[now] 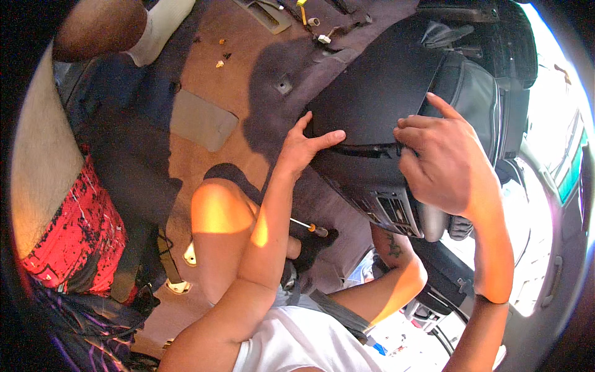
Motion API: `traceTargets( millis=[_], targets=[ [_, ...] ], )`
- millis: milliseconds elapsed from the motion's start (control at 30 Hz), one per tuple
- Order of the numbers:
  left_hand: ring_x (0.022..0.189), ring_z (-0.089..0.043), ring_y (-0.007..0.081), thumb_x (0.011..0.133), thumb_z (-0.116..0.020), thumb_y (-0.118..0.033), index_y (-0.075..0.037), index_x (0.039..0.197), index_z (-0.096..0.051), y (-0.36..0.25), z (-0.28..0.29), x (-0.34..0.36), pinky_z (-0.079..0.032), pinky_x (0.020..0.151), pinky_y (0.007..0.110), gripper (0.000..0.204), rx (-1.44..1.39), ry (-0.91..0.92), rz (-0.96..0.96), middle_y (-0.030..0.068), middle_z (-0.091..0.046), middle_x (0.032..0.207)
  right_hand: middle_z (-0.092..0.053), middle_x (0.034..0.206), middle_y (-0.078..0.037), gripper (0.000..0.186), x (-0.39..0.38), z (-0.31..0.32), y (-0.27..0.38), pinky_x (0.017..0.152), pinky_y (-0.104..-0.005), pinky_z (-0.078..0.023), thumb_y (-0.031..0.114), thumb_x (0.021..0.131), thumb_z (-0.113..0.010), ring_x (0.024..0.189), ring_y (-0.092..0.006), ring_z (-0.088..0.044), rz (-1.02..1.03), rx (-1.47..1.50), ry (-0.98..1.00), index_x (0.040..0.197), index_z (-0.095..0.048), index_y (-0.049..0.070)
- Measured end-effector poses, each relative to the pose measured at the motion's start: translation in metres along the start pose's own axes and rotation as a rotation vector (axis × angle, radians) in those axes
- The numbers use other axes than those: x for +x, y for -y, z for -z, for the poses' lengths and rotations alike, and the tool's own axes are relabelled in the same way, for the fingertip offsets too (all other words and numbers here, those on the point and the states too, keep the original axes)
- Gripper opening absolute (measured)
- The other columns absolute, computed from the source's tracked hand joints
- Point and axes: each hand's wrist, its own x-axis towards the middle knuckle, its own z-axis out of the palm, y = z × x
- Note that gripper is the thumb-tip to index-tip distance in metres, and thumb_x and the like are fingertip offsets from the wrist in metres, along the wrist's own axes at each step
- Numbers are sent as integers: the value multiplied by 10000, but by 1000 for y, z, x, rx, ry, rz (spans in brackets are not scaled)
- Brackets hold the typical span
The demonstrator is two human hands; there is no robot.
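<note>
A large smooth black panel (378, 87) of vehicle trim stands before me, with a narrow dark gap along its near edge. At its left corner my left hand (302, 146) has thumb and forefinger spread about the edge, gripping it. My right hand (443, 158) is at the panel's right side, fingers curled at the edge and forefinger stretched along the seam. Its palm side is hidden. Below the gap is a slatted air vent (393, 209). A screwdriver (316, 230) with an orange and dark handle lies lower down, beside a dark-covered foot.
Brown carpet (248, 133) bears a flat grey piece (203, 119) and small loose bits (221, 64). Connectors on wires (323, 39) stick up at the top. On the left are a person's bare leg with a white sock (164, 31) and red-black cloth (80, 229).
</note>
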Motion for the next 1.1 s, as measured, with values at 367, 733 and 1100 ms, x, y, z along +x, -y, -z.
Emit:
traceTargets(
  millis=[367, 733, 1100],
  targets=[
    [1282, -531, 302, 663, -919, -391, -1, 1489, -418, 3, 4, -2, -390, 1102, 369, 1042, 140, -33, -41, 214, -528, 1417, -536, 1347, -169, 737, -41, -45, 44, 1159, -647, -234, 273, 587, -850, 1350, -357, -455, -120, -7, -354, 1228, -608, 2],
    [1332, -511, 361, 481, -965, -513, -37, 1467, -469, 0, 18, 0, -402, 1112, 408, 1202, 164, 25, 9, 268, -522, 1419, -529, 1307, -170, 628, -44, -52, 43, 1126, -754, -153, 98, 637, -702, 1353, -401, -419, -105, 71, -336, 1240, -579, -25],
    [1295, -539, 334, 516, -958, -479, -20, 1445, -495, 8, 17, -1, -417, 1093, 400, 1135, 142, 18, -18, 247, -549, 1389, -563, 1193, -156, 515, -39, -49, 44, 1153, -671, -189, 186, 644, -747, 1307, -394, -482, -114, 56, -367, 1112, -605, 27]
  ],
)
